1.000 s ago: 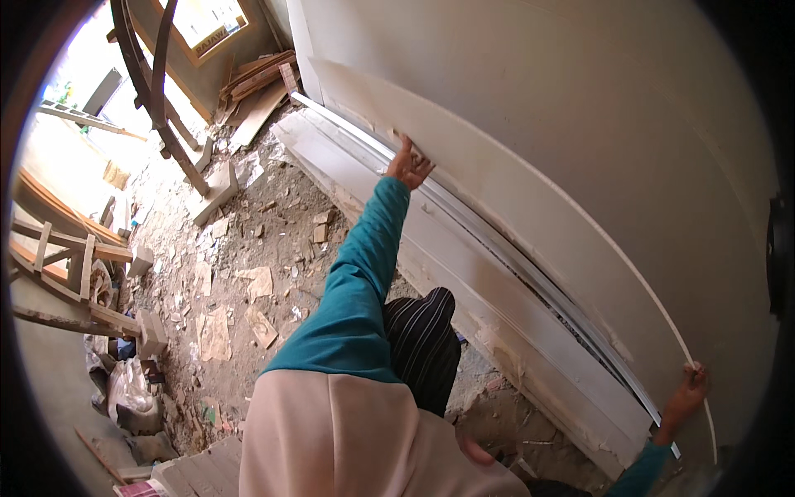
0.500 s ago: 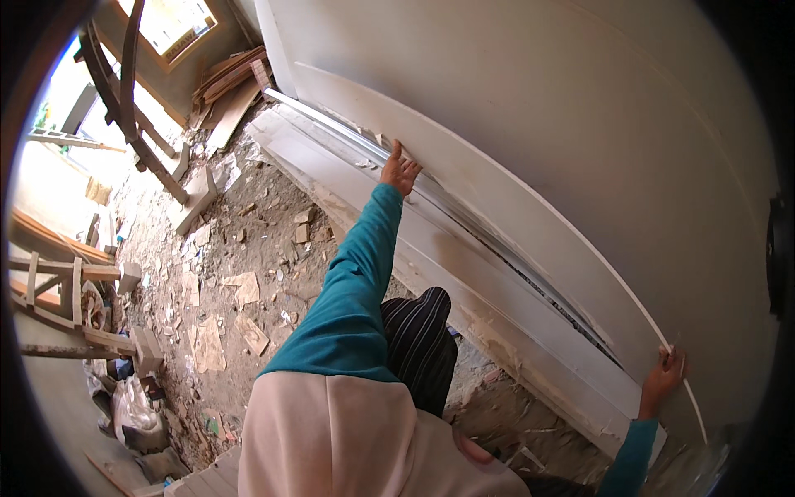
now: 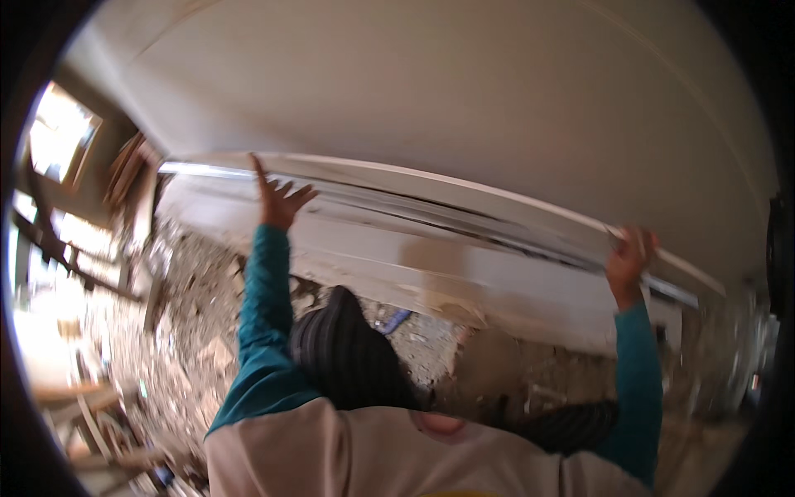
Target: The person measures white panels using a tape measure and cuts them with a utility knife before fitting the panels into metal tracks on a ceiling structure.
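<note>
A long, pale flat panel (image 3: 464, 197) stands tilted on edge in front of me, its thin upper edge running from left to right. My right hand (image 3: 631, 257) is closed over that edge near the right end. Toward the other end, my left hand (image 3: 281, 199) has its fingers spread, with the thumb up by the panel's edge; whether it presses on the panel is hard to tell. Below the panel, long silvery metal channels (image 3: 203, 171) lie lengthwise on flat white boards (image 3: 364, 248).
A large pale wall surface (image 3: 414, 83) rises behind the panel. Rubble covers the floor (image 3: 186, 306). Brown boards (image 3: 124, 170) lean in the far left corner, and wooden frames (image 3: 95, 422) stand at the left. A small blue thing (image 3: 396, 321) lies by my striped-trousered knee.
My view has swung round, so the panel now runs nearly level across it. The right hand still grips the edge; the left hand remains spread, now nearer the panel's upper edge. Some blur shows.
</note>
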### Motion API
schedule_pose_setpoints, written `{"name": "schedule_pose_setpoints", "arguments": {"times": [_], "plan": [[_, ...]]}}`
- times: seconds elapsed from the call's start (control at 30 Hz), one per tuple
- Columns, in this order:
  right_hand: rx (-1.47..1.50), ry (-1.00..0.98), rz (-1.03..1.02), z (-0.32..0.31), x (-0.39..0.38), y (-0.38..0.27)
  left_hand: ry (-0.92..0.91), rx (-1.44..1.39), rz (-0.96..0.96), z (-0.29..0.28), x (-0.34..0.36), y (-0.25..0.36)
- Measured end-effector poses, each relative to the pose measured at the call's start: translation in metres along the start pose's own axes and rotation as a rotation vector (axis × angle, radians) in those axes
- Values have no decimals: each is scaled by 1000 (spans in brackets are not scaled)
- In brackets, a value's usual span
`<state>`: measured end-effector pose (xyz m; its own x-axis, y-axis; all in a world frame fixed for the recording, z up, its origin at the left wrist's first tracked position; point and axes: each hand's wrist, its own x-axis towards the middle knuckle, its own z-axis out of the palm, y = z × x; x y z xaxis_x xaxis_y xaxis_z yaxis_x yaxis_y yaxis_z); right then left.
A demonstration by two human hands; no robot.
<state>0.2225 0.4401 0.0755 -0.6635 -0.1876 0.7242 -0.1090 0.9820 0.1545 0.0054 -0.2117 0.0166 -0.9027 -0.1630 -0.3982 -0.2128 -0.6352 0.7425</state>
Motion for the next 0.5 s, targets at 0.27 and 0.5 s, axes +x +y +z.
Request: {"name": "schedule_pose_setpoints", "arguments": {"times": [0.27,0.5], "plan": [[201,68,36,19,-2,-27,-398,346,-78,7,20,-4],[1,-8,-103,-12,-47,-18,-403,251,-135,-35,37,-40]]}}
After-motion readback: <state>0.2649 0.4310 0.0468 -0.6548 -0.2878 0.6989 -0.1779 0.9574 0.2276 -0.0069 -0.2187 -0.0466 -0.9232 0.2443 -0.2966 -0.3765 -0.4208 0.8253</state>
